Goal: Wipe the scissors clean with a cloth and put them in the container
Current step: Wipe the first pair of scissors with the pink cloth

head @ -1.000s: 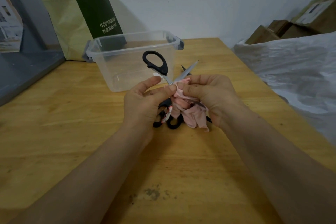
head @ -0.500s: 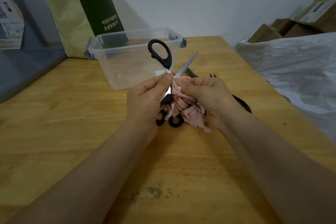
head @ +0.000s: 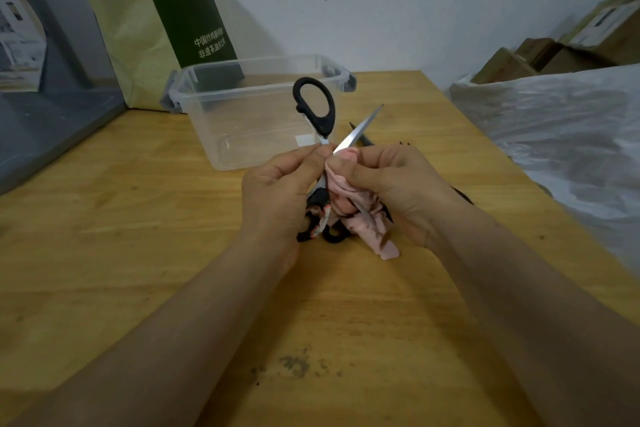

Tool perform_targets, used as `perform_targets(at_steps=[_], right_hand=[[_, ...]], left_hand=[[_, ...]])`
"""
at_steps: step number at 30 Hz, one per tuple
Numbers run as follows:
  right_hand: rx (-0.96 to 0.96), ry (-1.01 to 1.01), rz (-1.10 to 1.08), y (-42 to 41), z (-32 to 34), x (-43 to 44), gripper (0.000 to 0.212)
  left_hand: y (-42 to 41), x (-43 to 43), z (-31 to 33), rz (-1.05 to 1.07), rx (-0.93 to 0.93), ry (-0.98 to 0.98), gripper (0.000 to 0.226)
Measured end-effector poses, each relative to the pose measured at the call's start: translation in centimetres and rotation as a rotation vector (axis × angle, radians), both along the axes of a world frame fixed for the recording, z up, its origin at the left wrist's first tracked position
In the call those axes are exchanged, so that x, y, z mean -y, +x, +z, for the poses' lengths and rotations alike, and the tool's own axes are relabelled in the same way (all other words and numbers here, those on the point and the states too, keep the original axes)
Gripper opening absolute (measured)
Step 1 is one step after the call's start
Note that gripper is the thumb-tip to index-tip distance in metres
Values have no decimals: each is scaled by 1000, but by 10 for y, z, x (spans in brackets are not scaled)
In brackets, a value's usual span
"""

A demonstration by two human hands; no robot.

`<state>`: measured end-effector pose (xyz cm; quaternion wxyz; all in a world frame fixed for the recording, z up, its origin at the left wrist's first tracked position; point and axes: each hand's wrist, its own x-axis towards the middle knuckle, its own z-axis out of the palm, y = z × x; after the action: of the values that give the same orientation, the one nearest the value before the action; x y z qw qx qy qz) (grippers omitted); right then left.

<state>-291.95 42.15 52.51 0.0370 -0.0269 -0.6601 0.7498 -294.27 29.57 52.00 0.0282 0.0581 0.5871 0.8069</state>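
Pink cloth (head: 349, 184) pinched by right hand (head: 398, 191) on blade of open scissors (head: 322, 125), left hand (head: 277, 191) pinching them near pivot, clear container (head: 242, 121) just beyond hands

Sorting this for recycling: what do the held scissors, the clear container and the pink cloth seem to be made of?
The scissors have bright, reflective blades, likely steel, and a matte black handle loop, probably plastic. The container looks like clear plastic: the table shows through its walls. The cloth is soft pink fabric, crumpled in folds; its fibre cannot be told.
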Motion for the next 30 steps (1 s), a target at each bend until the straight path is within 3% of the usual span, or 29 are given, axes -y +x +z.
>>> perform_targets(at_steps=[9, 14, 18, 24, 30], right_hand=[[18, 316, 64, 0, 2, -15, 8], [30, 347, 40, 3, 1, -14, 7], [-15, 217, 15, 1, 0, -5, 10], [41, 394, 27, -1, 2, -16, 9], [55, 413, -27, 5, 4, -20, 2]], left_hand=[[-6, 4, 1, 28, 23, 26, 3], [-5, 3, 0, 90, 13, 29, 7], [-4, 0, -2, 29, -1, -31, 3], [-11, 10, 5, 44, 59, 30, 1], [-21, 21, 12, 200, 118, 116, 3]])
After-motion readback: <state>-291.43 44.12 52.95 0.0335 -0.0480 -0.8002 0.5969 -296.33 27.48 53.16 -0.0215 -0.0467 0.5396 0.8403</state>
